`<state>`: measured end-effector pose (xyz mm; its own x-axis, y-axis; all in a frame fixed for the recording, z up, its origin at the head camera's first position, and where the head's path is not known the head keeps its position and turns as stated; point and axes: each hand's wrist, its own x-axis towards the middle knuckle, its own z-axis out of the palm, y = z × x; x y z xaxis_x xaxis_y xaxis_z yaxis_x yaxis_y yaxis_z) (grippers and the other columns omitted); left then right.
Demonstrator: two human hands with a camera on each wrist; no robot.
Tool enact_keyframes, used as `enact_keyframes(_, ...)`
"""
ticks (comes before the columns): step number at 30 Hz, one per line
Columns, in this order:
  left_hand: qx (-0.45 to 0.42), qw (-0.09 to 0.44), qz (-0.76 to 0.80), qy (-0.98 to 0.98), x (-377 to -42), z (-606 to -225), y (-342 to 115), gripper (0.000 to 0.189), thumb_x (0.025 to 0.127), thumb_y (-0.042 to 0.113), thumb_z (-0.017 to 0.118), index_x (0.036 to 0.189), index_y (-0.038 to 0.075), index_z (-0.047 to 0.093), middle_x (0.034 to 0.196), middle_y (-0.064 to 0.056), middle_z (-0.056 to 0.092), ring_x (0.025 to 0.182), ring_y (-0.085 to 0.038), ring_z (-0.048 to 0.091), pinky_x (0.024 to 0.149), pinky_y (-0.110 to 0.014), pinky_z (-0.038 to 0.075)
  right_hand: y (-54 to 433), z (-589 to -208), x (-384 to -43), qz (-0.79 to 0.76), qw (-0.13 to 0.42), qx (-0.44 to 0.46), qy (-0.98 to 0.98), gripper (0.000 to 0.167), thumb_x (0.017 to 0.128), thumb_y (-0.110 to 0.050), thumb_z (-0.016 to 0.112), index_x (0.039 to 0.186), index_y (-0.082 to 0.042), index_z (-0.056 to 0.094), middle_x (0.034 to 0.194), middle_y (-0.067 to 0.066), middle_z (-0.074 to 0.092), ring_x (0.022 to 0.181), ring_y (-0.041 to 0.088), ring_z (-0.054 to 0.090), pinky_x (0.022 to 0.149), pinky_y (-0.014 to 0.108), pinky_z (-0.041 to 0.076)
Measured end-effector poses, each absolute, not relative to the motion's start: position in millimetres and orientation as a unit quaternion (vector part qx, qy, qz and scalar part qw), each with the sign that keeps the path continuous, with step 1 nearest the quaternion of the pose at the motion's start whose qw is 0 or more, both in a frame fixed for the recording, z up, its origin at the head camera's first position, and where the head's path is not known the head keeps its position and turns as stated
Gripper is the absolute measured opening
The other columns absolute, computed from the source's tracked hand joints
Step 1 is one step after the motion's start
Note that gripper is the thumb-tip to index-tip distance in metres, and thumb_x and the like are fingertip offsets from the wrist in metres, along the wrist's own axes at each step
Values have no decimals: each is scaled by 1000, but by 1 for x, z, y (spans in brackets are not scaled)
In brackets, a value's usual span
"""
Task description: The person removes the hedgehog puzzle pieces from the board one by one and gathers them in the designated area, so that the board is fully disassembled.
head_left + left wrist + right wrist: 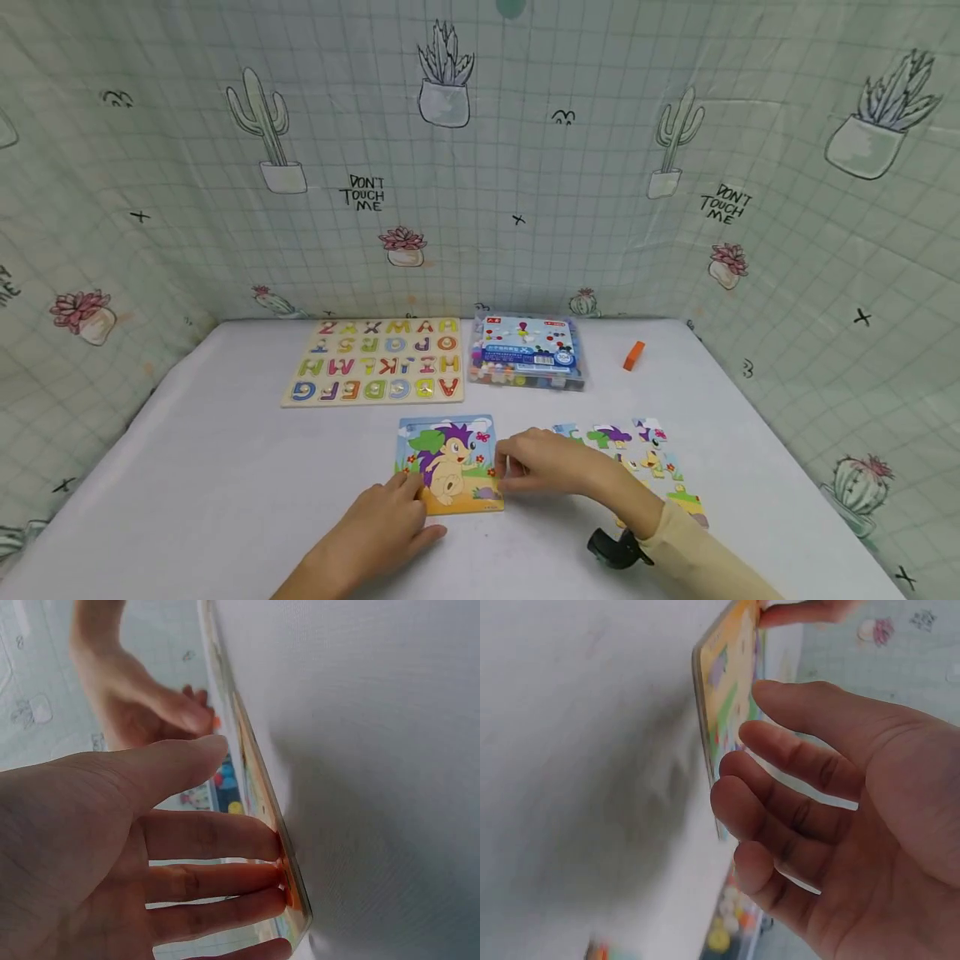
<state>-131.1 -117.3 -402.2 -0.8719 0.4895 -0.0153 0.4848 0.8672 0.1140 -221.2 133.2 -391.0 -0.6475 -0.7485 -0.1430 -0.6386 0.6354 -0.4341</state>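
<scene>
A square picture board [468, 492] showing a purple-haired hedgehog lies on the table in the head view. My left hand [382, 521] rests its fingertips on the board's lower left corner. Seen from the left wrist, those fingers [210, 834] are nearly straight, and the thumb stands off the board's edge. Beside the right edge hovers my right hand [546, 461]. Its fingers [780, 802] bend loosely with nothing between them in the right wrist view; whether they touch the board I cannot tell. Loose jigsaw pieces [652, 462] lie to the right, partly hidden by the right forearm.
At the back left lies a wooden alphabet board [375, 354] with coloured letters. Next to it is a clear plastic box [525, 354] of colourful small parts. An orange block [633, 356] sits at the back right. A patterned cloth [480, 167] hangs behind the table.
</scene>
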Motion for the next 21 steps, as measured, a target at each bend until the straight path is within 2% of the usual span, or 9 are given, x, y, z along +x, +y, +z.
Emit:
enact_keyframes(3,253,20,39,966,-130,-402,-116,42,88,47,68,87,5,75,99,-6,65,83,-20,57,74,-40,56,109,-396,-225,-174,162,-403,884,9,91,-27,70,90,-20,66,68,-11,54,59,-2,44,56,15,39)
enact_keyframes(7,239,46,49,969,-132,-400,-117,44,89,47,66,90,4,77,105,-7,72,79,-19,63,82,-41,57,84,-402,-230,-176,168,-409,879,13,91,-27,70,99,-17,68,72,-12,56,62,-2,47,59,15,42)
enact_keyframes(10,236,61,65,968,-133,-399,-119,44,90,47,66,87,5,78,112,-9,72,86,-21,67,86,-43,57,71,-404,-233,-179,170,-407,880,18,91,-27,70,105,-16,68,76,-12,57,64,-1,49,62,14,45)
enact_keyframes(12,242,57,67,966,-133,-399,-122,43,90,47,66,84,6,77,113,-8,71,92,-22,66,84,-44,57,64,-405,-234,-183,172,-409,877,19,92,-27,69,106,-15,69,77,-12,58,65,0,50,64,14,46)
enact_keyframes(15,247,45,62,966,-131,-400,-125,40,89,46,66,79,8,75,107,-6,67,90,-20,60,74,-39,57,55,-406,-233,-187,177,-419,870,17,92,-25,69,105,-15,68,77,-12,58,65,0,50,63,14,45)
enact_keyframes(17,245,39,60,967,-130,-401,-127,39,89,46,67,76,10,74,98,-3,62,84,-18,54,65,-34,52,50,-407,-232,-193,185,-420,867,16,91,-24,70,103,-14,67,77,-11,57,65,0,49,62,13,44)
enact_keyframes(21,233,21,65,970,-128,-402,-129,36,88,45,67,70,14,71,91,-3,57,76,-16,45,57,-32,43,43,-406,-228,-196,185,-409,872,14,88,-20,72,99,-13,65,74,-11,56,62,0,48,61,13,43)
